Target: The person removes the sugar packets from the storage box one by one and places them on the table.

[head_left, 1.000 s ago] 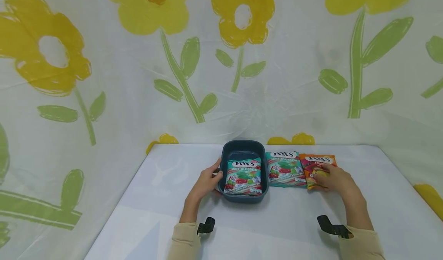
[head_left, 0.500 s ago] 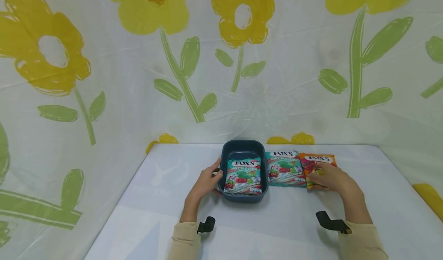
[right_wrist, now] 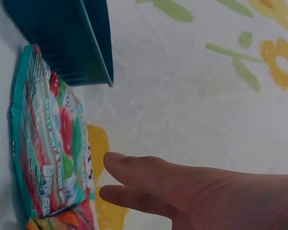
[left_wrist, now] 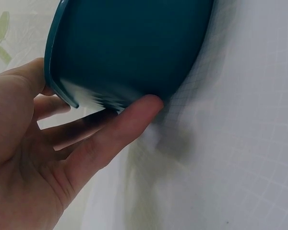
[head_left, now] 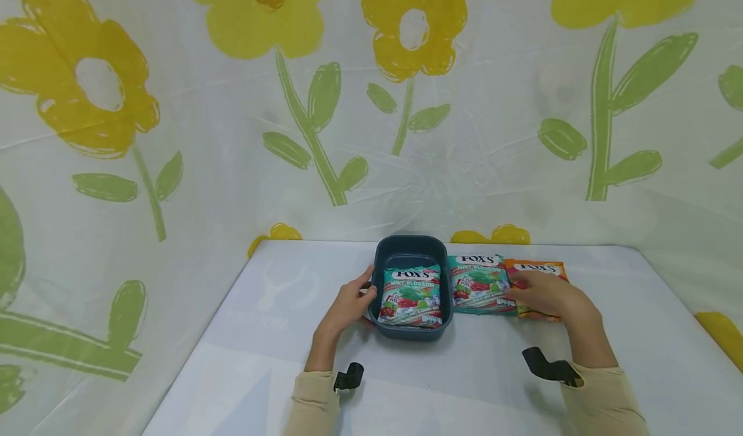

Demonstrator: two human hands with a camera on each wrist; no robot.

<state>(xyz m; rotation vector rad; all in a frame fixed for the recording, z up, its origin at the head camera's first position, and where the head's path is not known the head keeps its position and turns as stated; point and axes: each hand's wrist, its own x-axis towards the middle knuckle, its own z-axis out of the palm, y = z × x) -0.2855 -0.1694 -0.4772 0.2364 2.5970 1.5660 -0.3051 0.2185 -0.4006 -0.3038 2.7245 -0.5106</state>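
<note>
My left hand (head_left: 348, 304) grips the left side of a dark blue-teal plastic bin (head_left: 409, 334), its thumb at the rim and its fingers along the outer wall (left_wrist: 134, 43). A teal Fox's Mint Blossom candy bag (head_left: 411, 297) lies face up inside the bin. Against the bin's right side is a second Mint Blossom bag (head_left: 480, 284). Beside that lies an orange Fox's candy bag (head_left: 542, 268), partly hidden under my right hand (head_left: 548, 294). In the right wrist view, the right hand's fingers reach out nearly straight over the bags, holding nothing.
The bin and bags stand near the back edge of a white table (head_left: 453, 384). Behind it hangs a white curtain (head_left: 493, 184) printed with yellow flowers. Each wrist carries a black camera mount, such as the right mount (head_left: 548, 366).
My right hand has moved left across the orange bag towards the second Mint Blossom bag. My left hand, the bin and the bags have stayed in place; the head view has shifted slightly.
</note>
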